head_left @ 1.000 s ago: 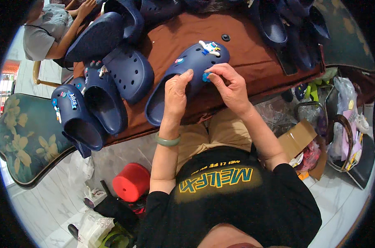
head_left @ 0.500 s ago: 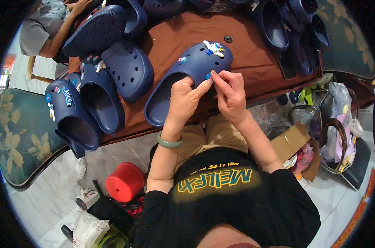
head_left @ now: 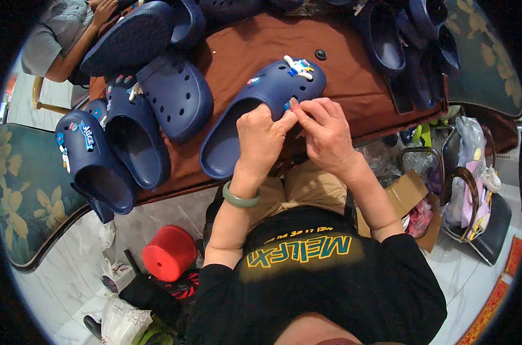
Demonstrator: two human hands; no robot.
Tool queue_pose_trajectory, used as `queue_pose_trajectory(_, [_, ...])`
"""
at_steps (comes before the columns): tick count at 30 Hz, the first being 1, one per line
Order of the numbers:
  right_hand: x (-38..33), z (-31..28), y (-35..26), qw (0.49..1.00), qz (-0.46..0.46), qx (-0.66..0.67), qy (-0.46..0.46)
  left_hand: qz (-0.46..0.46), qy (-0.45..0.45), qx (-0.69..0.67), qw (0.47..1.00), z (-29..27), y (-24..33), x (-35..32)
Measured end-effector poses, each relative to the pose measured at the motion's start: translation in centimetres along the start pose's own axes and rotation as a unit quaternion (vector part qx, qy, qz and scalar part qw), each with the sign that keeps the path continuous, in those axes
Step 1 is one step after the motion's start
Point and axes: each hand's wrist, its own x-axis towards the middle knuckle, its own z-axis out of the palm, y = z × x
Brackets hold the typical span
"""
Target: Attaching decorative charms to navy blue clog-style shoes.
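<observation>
A navy blue clog point(head_left: 275, 86) with holes in its upper lies in front of me, toe pointing away to the right. It carries a white figure charm point(head_left: 298, 68) near the toe and a small pink-and-blue charm point(head_left: 253, 81) on its upper. My left hand point(head_left: 259, 138) is closed on the clog's near side, its fingertips hidden in the foot opening. Against the near side of the upper, my right hand point(head_left: 330, 135) pinches a small blue charm point(head_left: 287, 106); the fingers partly cover it. Both thumbs are close together there.
Brown cloth point(head_left: 353, 69) covers the table. Decorated clogs point(head_left: 94, 152) stand at left, an undecorated clog point(head_left: 180, 98) beside them, more clogs point(head_left: 381, 40) at far right. A small black disc point(head_left: 320, 54) lies beyond the toe. Another person's arm point(head_left: 79, 52) shows at far left; a red stool point(head_left: 169, 253) stands below.
My right hand has turned slightly and pressed in closer to the clog's side, covering more of the blue charm. The left hand keeps its hold. The whole view has shifted a little.
</observation>
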Motion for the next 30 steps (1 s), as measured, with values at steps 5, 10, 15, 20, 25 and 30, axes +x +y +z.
queue_pose_trajectory(5, [1.2,-0.5,0.6,0.999,-0.034,-0.018,-0.033,0.040,-0.008,0.083,0.996,-0.1,-0.8,0.1])
queue_pose_trajectory(10, [1.9,-1.5,2.0,0.997,-0.049,0.039,-0.041,-0.002,-0.003,0.010,1.000,0.1,-0.9,0.2])
queue_pose_trajectory(15, [4.0,-1.7,4.2,0.986,-0.006,0.166,-0.028,-0.016,-0.037,-0.018,0.999,-0.5,-1.4,0.0])
queue_pose_trajectory(20, [6.0,-2.9,4.0,0.963,0.045,0.192,-0.186,-0.006,-0.050,-0.012,0.999,-0.5,-2.1,-0.1])
queue_pose_trajectory(25, [7.4,-3.6,3.3,0.941,0.110,0.122,-0.297,-0.009,-0.059,-0.020,0.998,-0.7,-1.8,-0.2])
queue_pose_trajectory(30, [8.2,-3.1,3.1,0.921,0.123,0.095,-0.357,-0.013,-0.068,-0.013,0.997,-0.6,-1.3,-0.3])
